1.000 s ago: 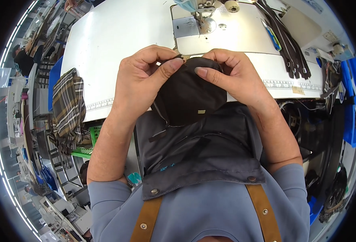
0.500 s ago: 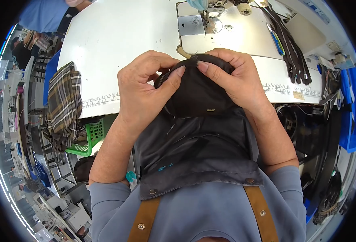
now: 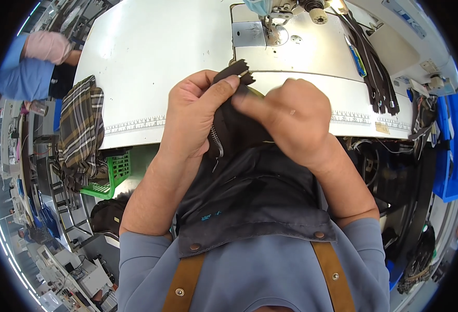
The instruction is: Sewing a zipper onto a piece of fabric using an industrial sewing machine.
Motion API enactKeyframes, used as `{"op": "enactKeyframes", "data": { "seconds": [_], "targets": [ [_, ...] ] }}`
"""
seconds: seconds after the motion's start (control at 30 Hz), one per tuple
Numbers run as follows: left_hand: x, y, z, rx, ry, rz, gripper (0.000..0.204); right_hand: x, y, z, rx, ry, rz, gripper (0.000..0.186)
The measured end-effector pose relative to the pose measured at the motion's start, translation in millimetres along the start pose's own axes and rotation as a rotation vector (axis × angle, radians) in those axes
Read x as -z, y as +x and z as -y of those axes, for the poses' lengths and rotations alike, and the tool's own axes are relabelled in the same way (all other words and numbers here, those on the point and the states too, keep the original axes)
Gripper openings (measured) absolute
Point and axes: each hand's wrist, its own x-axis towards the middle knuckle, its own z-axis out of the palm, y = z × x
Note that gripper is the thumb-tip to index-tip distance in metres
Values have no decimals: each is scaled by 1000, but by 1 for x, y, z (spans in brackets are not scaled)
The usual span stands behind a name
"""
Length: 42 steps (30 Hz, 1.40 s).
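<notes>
My left hand (image 3: 195, 109) pinches the upper end of a dark zipper (image 3: 229, 73) between thumb and fingers. Its zigzag-cut tape ends stick up past the thumb, and a row of metal teeth runs down beside the palm. The zipper lies along a black fabric piece (image 3: 239, 125), which hangs below the hands in front of my dark apron (image 3: 249, 192). Close on the right, my right hand (image 3: 296, 117) has its fingers curled and its thumb toward the zipper end. Motion blurs that thumb, and whatever the curled fingers hold is hidden.
A sewing machine (image 3: 275, 31) stands at the far side of the white table (image 3: 151, 62). Several loose zippers (image 3: 372, 67) and a blue-yellow cutter (image 3: 357, 60) lie right. Plaid cloth (image 3: 81, 130) hangs at left above a green basket (image 3: 115, 174). Another person's arm (image 3: 47, 49) shows far left.
The black piece has turned in my hands, bringing the zipper's cut end up. My right hand has shifted its grip and blurs now. The other person's arm has come further into view.
</notes>
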Motion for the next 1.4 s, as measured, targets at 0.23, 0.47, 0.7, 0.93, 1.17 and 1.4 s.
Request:
{"op": "enactKeyframes", "data": {
  "seconds": [0.23,0.47,0.7,0.93,1.17,1.4],
  "targets": [
    [5,-2,-17,-84,255,131,11,8,10,0,-36,29,3,22],
    [15,4,-32,62,316,320,15,21,12,-3,-431,359,153,17],
    [15,3,-33,113,290,330,23,20,13,-8,-745,746,197,17],
    [9,0,-34,65,403,316,20,21,15,-3,-740,713,215,17],
    [8,-2,-27,8,519,235,17,21,14,-1,-132,120,139,16],
    [5,0,-28,-90,712,241,16,20,16,-11,-215,193,190,12]
  ]
}}
